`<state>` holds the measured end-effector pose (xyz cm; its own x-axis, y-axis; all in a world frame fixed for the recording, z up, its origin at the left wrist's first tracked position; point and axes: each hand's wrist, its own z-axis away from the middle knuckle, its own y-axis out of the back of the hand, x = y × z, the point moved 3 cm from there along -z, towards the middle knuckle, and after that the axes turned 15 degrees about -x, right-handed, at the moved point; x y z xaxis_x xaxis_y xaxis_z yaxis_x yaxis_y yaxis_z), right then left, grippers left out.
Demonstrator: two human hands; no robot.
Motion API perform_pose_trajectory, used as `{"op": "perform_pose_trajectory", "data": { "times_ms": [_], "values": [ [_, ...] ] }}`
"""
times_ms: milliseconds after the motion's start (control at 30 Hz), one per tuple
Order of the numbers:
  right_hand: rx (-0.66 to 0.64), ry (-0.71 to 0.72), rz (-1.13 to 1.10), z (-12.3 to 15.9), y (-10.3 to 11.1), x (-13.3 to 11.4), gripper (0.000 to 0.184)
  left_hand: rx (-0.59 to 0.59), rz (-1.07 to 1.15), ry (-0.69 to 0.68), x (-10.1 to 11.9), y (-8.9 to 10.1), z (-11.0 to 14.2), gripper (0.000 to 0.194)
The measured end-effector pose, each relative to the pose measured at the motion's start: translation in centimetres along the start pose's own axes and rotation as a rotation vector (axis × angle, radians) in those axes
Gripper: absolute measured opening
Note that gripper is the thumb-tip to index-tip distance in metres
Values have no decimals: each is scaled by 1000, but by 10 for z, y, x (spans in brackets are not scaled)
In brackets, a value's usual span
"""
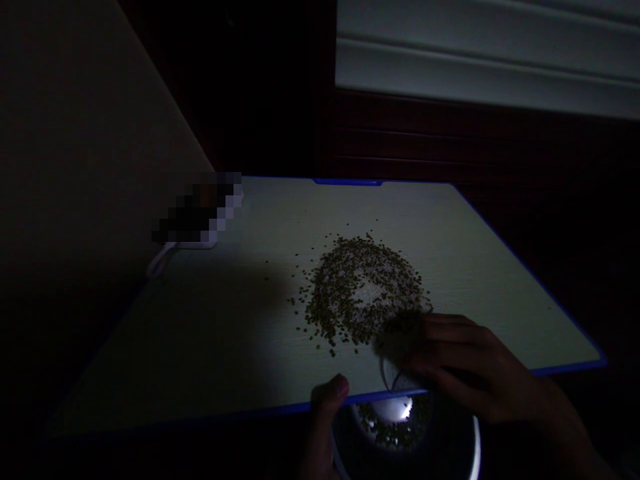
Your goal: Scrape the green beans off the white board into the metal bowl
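Observation:
A pile of small green beans, like mung beans (367, 273), lies spread on a pale board-like tabletop (240, 360) with a blue rim, paler grains showing in its middle. My right hand (465, 357) is at the pile's near right side, its fingers bent and close together. What lies under its fingertips is dark, and a thin curved outline shows beside them. Below the table's near edge is a shiny bowl (476, 440) with more beans inside. My left hand (325, 427) grips the bowl's left side, thumb up by the table edge; its other fingers are hidden.
A blurred-out flat object with a pale edge, perhaps a phone (220, 223), lies at the table's far left with a strap (163, 260). Loose beans are scattered around the pile. A wall (90, 167) stands at left, and pale horizontal panels (480, 53) at the back. The light is dim.

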<state>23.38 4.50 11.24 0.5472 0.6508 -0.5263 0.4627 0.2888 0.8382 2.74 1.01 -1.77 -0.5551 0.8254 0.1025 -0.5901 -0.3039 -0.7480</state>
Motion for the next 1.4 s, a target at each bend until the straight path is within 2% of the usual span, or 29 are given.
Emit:
{"op": "perform_pose_trajectory", "data": {
  "times_ms": [167, 367, 433, 767, 867, 1000, 1067, 1233, 1400],
  "values": [
    [-4, -6, -6, 1, -1, 1, 19, -63, -6, -26, 1, -5, -1, 35],
    [-10, -1, -30, 0, -1, 1, 17, -65, -36, 49, 0, -12, 4, 52],
    [-10, -2, -39, -1, -1, 1, 16, -78, -36, 34, 0, -14, 4, 53],
    [15, 6, -27, -1, 0, 1, 17, -99, -152, -224, 12, -10, 2, 18],
    [107, -26, -13, 1, 2, 2, 19, -111, -170, -280, 14, -8, 1, 15],
    [251, -185, 29, 5, 6, 7, 22, -123, -191, -318, 15, -8, 0, 19],
    [245, -183, 44, 5, 6, 8, 22, -126, -199, -327, 15, -7, -1, 18],
    [142, -76, 93, 1, 1, 7, 20, -123, -208, -343, 16, -6, -4, 12],
    [149, -72, 107, 1, -1, 7, 18, -111, -195, -310, 11, -9, -5, 11]
  ]
}}
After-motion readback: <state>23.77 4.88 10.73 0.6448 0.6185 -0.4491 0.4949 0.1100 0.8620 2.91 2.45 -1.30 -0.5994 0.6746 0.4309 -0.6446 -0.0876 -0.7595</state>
